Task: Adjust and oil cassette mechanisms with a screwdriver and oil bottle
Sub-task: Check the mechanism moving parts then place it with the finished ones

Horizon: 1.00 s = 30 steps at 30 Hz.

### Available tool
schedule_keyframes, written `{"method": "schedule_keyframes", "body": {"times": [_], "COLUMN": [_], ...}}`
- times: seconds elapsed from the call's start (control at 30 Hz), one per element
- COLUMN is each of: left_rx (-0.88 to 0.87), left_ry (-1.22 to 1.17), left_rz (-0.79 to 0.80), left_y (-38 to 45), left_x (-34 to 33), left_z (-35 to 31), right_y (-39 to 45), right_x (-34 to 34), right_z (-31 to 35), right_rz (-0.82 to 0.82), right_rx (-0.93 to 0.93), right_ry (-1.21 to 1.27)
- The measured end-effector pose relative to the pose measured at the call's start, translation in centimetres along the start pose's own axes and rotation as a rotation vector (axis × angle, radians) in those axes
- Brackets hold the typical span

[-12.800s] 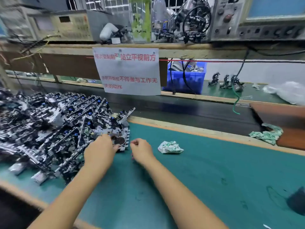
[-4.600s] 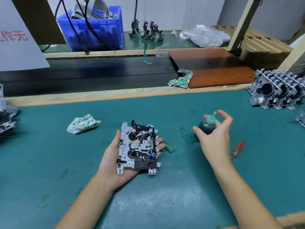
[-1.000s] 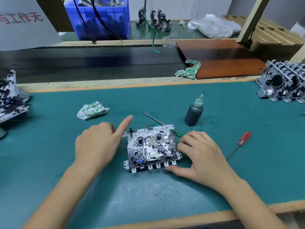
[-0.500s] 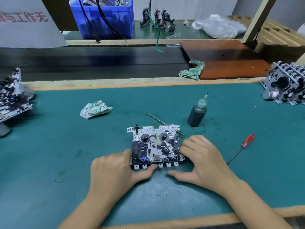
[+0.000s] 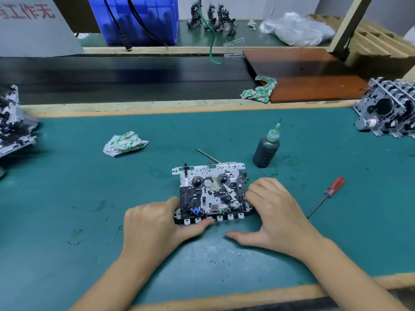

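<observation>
Head view: cassette mechanism (image 5: 212, 191), a perforated silver plate carrying black gears, spindles and a blue clip, lies flat on the tabletop (image 5: 67, 198) between both hands; left hand (image 5: 155, 223) grips its near-left corner, right hand (image 5: 271, 212) its right edge.

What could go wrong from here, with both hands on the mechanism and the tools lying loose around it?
1. The oil bottle stands upright just behind the right hand; lifting that hand carelessly could tip it onto the green mat.
2. A thin metal rod lies right behind the cassette mechanism; pushing the mechanism back may snag it.
3. The left hand thumb presses the front tabs; too much force might bend them.
</observation>
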<state>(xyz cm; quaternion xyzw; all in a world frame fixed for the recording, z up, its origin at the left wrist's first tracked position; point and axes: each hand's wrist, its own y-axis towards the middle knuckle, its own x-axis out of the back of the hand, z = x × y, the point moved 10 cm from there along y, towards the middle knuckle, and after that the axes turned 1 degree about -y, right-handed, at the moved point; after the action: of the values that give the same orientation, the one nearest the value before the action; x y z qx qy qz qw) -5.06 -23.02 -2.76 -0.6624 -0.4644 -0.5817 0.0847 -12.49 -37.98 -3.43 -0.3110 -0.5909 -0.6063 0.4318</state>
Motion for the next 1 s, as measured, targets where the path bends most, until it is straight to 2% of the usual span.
{"method": "schedule_keyframes", "body": {"times": [0.13,0.33,0.4,0.53,0.63,0.83,1.0], "left_rx": [-0.102,-0.245,-0.233,-0.228,-0.227,-0.136,-0.153], "left_ry": [-0.081,-0.106,-0.111,-0.097,-0.080,-0.066,-0.130], "left_rz": [0.086,0.099,0.091,0.081,0.070,0.003,0.097], "left_y": [0.0,-0.6,-0.5,-0.6,-0.7,-0.6,-0.3], "left_x": [-0.5,-0.5,-0.3,-0.3,-0.3,-0.3,-0.7], "left_z": [-0.2,-1.6,-1.4,-1.4,-1.1,-0.5,-0.5], "right_y": [-0.2,0.1,0.1,-0.1,-0.1,0.0,-0.1], "right_x": [0.2,1.1,1.1,0.3,0.4,0.6,0.3], "right_z": [0.1,0.1,0.0,0.0,0.0,0.1,0.0], "right_rz": [-0.046,-0.124,-0.130,0.001,-0.007,0.020,0.027], "right_rx": [-0.022,-0.049,-0.055,0.064,0.072,0.072,0.036], "right_ry": [-0.106,-0.144,-0.154,-0.164,-0.206,-0.049,-0.052]}}
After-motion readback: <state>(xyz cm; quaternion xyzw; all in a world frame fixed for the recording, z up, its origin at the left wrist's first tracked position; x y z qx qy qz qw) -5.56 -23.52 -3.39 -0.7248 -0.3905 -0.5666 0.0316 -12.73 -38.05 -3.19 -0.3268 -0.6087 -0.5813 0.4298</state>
